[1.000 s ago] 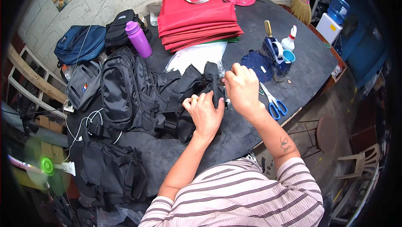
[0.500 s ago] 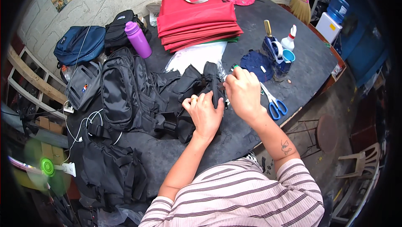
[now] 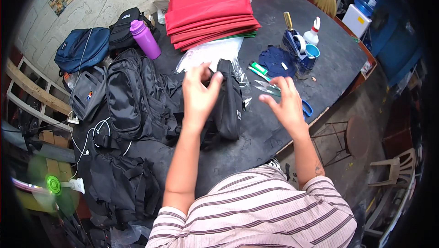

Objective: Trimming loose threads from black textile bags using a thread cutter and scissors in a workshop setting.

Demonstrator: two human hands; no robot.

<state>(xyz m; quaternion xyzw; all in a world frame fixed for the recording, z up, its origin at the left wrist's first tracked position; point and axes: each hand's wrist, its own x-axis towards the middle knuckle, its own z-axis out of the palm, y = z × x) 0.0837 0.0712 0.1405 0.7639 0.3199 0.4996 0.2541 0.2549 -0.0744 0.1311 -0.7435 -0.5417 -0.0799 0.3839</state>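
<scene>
A black fabric bag [image 3: 230, 106] with a boxy side stands on the dark table in front of me. My left hand [image 3: 199, 95] is at its upper left edge, thumb and fingers curled round a dark part of it. My right hand [image 3: 288, 106] is above the scissors [image 3: 307, 108], fingers and thumb spread. The blades show apart to the left of that hand, and a blue handle shows to its right; the hand hides the middle. Just beyond the blades lies a small green and white object [image 3: 258, 68], its kind unclear.
Folded red fabric [image 3: 210, 17] is stacked at the back. A purple bottle [image 3: 146, 40] and several bags, including a black backpack [image 3: 130, 97], crowd the left. A navy cloth [image 3: 276, 60], a tool caddy [image 3: 297, 58] and a spray bottle [image 3: 312, 32] are at right.
My hands have moved apart, the right one leaving the black bag for the scissors. The bag has turned more upright, its side now showing. The scissors' blades now point left; the green object is uncovered.
</scene>
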